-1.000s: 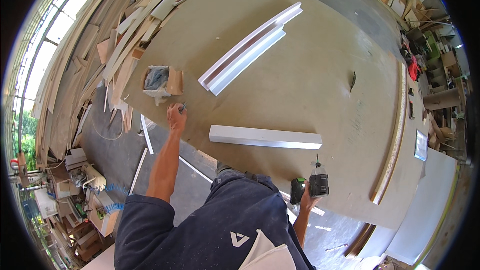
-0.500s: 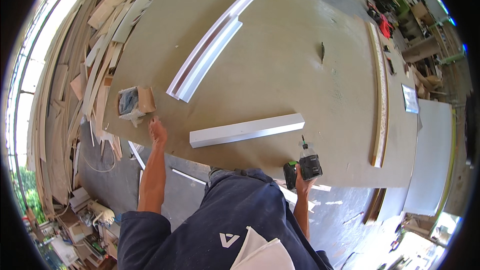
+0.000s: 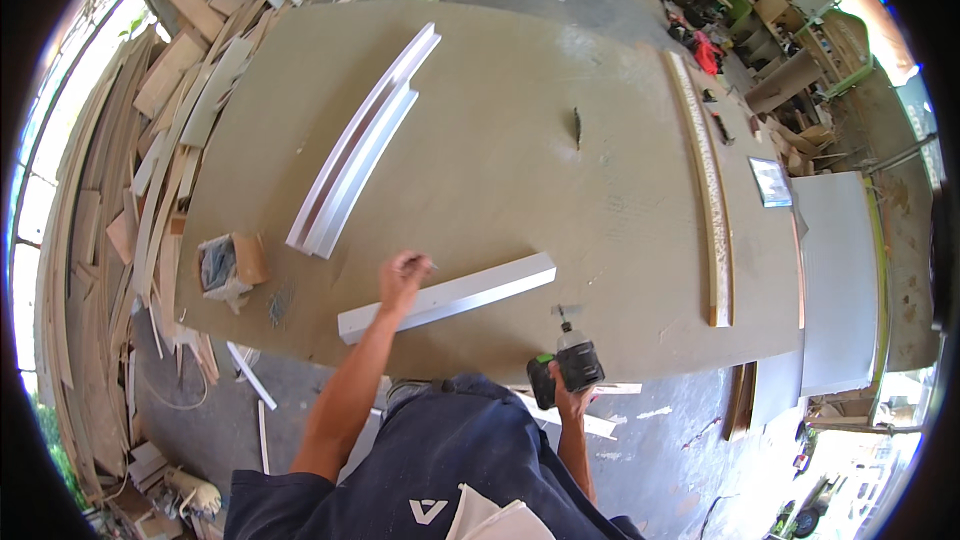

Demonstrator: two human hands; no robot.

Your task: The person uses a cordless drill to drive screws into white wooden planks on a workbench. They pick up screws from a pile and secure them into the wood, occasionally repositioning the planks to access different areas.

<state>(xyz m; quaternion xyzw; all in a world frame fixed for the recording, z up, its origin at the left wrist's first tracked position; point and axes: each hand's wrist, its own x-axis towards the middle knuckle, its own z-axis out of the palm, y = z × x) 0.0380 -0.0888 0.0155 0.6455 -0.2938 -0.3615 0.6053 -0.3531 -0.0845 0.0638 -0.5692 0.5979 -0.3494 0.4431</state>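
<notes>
My left hand point(image 3: 402, 280) hovers above the left half of a white box-section bar point(image 3: 470, 292), its fingers pinched together. Whatever is between the fingertips is too small to name. In my right hand point(image 3: 573, 400) is a black and green cordless drill point(image 3: 572, 364), held by the grip. Its bit points away from me, just right of the bar's near side. At the left table edge stands an open cardboard box point(image 3: 250, 258) with a grey plastic bag point(image 3: 216, 266) inside. A small heap of dark, thin pieces, perhaps screws point(image 3: 279, 306), lies beside it.
Two long white channel pieces point(image 3: 362, 145) lie side by side on the brown table point(image 3: 480, 140). A long pale strip point(image 3: 706, 190) runs along the right side, near a hand tool point(image 3: 722, 126). Stacked timber offcuts point(image 3: 118, 190) crowd the left edge.
My left hand has moved right, from beside the cardboard box to over the white bar. The dark heap is now uncovered. The view has shifted, and the drill remains in my right hand.
</notes>
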